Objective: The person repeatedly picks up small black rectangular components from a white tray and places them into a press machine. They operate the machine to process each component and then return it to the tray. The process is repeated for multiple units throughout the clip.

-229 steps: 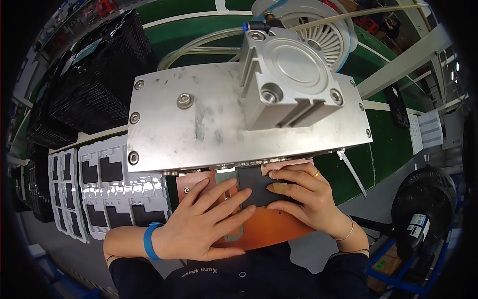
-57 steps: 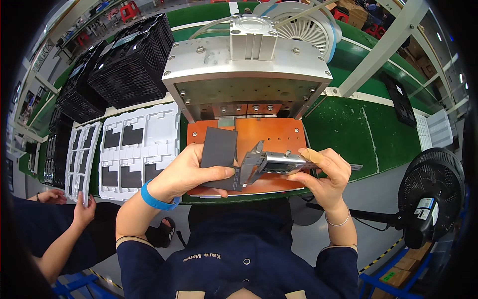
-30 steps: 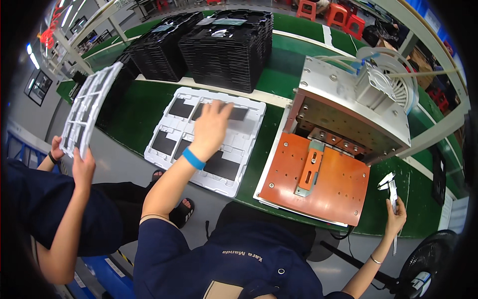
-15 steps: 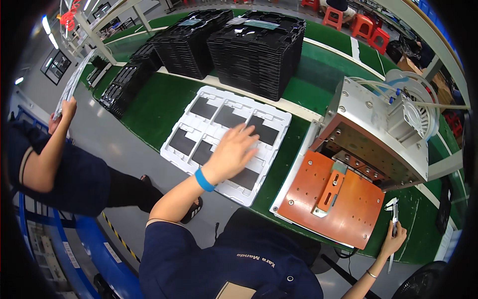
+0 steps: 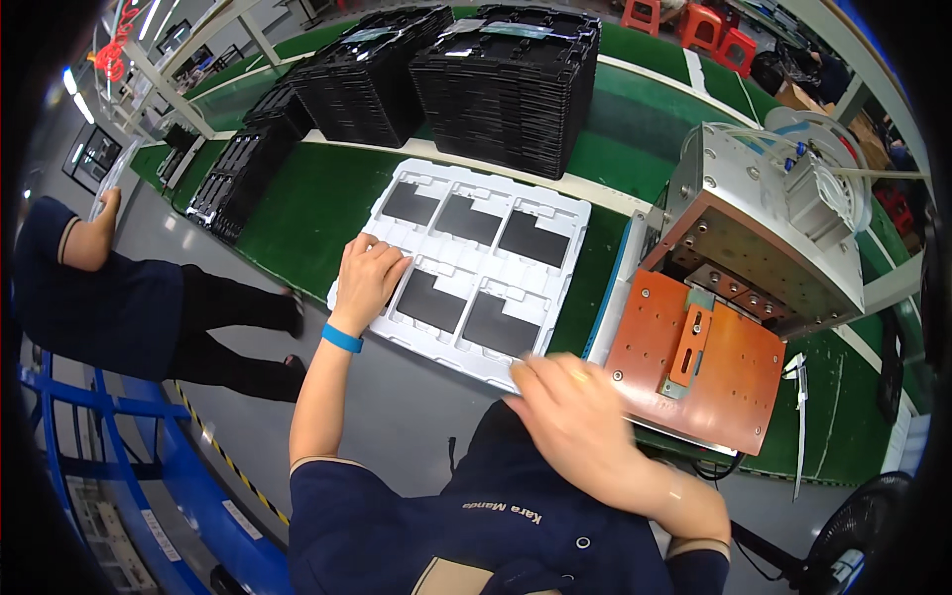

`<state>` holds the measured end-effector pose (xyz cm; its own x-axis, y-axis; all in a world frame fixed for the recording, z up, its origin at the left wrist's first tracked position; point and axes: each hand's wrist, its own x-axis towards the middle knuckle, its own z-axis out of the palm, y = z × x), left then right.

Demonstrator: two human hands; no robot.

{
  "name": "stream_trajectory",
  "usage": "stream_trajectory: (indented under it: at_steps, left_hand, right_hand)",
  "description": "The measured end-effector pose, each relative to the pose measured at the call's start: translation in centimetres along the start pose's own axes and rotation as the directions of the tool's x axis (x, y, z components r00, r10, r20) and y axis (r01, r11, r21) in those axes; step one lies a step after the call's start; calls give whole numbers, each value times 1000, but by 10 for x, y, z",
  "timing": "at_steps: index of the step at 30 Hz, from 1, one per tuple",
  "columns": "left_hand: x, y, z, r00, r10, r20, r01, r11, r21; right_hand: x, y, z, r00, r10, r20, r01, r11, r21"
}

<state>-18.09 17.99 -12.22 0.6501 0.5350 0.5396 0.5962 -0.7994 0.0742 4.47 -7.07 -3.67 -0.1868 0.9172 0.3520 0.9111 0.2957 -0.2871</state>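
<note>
Blue-banded at the wrist, the left hand [image 5: 367, 278] covers the left front corner of a white moulded-plastic tray [image 5: 486, 266], fingers bent and close together; whether they grip it I cannot tell. The tray lies along the front edge of the green tabletop [image 5: 288, 198], with flat dark-grey sheets [image 5: 535, 239] in its compartments. At its right front corner, the blurred right hand [image 5: 575, 416] has curled fingers, their hold unclear. Farther right, a silver metal caliper [image 5: 801, 407] lies across the tabletop's front edge, beyond an orange base plate [image 5: 744, 382].
</note>
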Motion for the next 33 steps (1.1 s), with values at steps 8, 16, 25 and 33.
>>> stream_trajectory:
  at_steps: [8,16,25,33]
  left_hand:
    - [6,-11,-2,991,89,-98,-84,995,54]
    - [73,32,-10,980,165,-108,-174,981,-83]
    - [99,96,57,972,232,25,-222,953,-206]
    - [95,213,-34,817,545,-191,-545,620,-564]
  right_hand:
    - [41,10,98,918,377,121,-320,887,-333]
    - [24,6,92,961,242,-132,-245,970,-3]
    - [-73,48,-109,749,656,-97,-518,670,531]
    - [-102,95,-91,745,605,-280,-536,794,289]
